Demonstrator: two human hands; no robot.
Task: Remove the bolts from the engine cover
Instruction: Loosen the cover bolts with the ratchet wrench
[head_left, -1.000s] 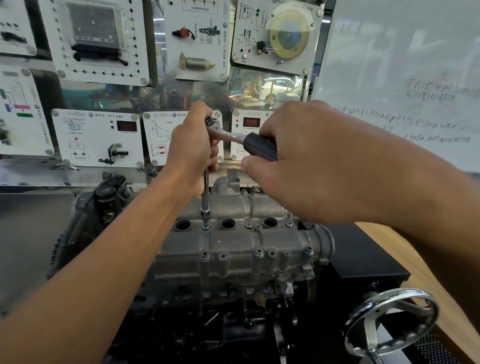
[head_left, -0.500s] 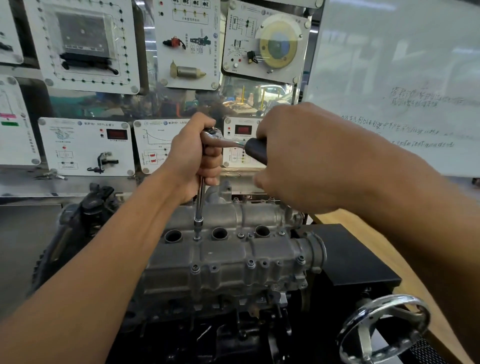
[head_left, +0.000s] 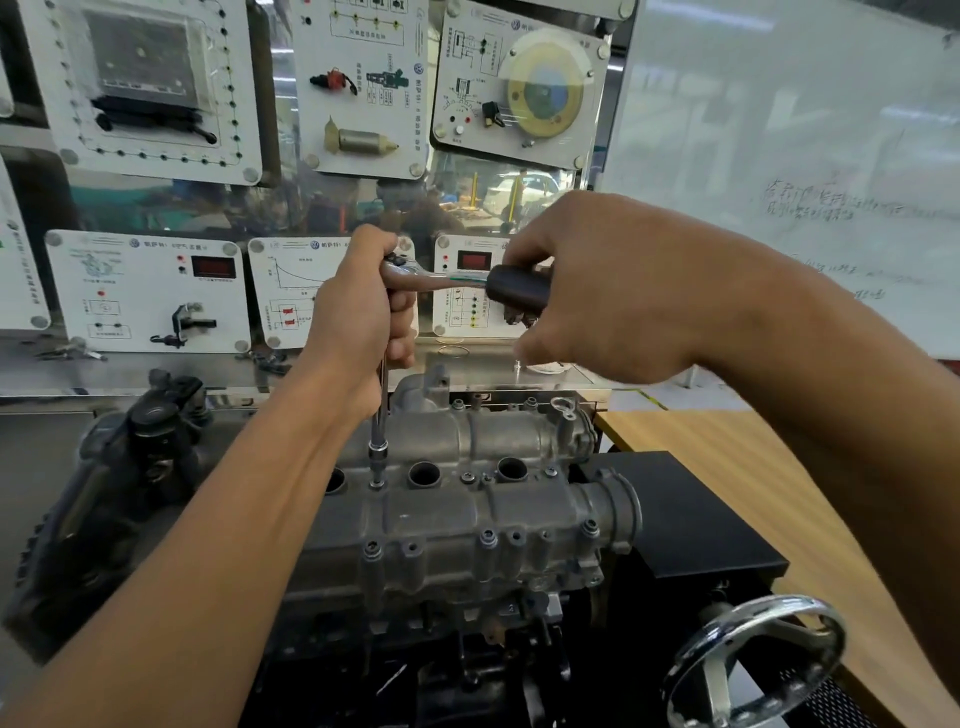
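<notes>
Left hand (head_left: 358, 317) wraps the extension bar (head_left: 382, 395) under the ratchet (head_left: 431, 280) head; right hand (head_left: 597, 296) grips its black handle. Socket (head_left: 377, 449) sits on 1 bolt (head_left: 376, 484) atop the engine cover (head_left: 467, 514), between 2 round wells. Bolt: small, stiff steel, probably light and easy to drop; pinch by the head once free. Cover: cast metal, rigid, likely heavy. Front bolts (head_left: 487, 538) seated. Handwheel (head_left: 753, 660) lower right.
</notes>
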